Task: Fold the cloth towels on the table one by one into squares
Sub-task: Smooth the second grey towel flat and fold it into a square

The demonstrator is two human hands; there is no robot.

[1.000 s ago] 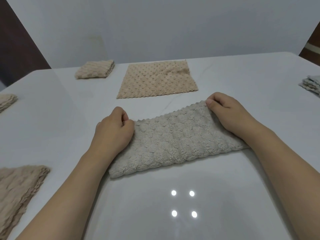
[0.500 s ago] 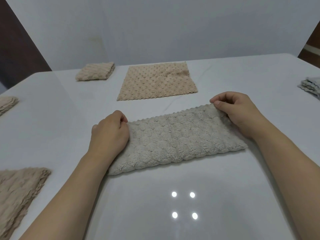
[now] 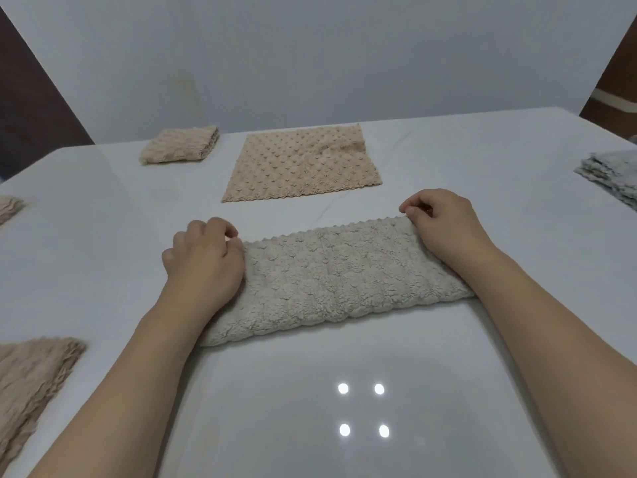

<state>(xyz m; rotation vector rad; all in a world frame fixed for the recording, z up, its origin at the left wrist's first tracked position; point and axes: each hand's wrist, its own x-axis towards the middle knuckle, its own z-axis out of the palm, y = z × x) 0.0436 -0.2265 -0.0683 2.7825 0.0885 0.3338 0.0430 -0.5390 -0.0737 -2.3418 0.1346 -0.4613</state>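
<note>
A grey fluffy towel (image 3: 339,276), folded in half into a long strip, lies flat across the middle of the white table (image 3: 482,157). My left hand (image 3: 203,262) covers its left end, fingers curled and pinching the far left corner. At the opposite end, my right hand (image 3: 444,225) pinches the far right corner with curled fingers. The strip's zigzag edge faces away from me and its fold faces me.
A beige dotted towel (image 3: 301,165) lies spread flat behind the strip. A folded beige towel (image 3: 179,144) sits at the back left. More beige towels lie at the left edge (image 3: 8,208) and near left (image 3: 29,384). Grey folded towels (image 3: 612,174) are stacked at the right.
Both hands have slid outward along the far edge, pulling the folded strip straighter and flatter. The towel's far corners now line up under my fingers.
</note>
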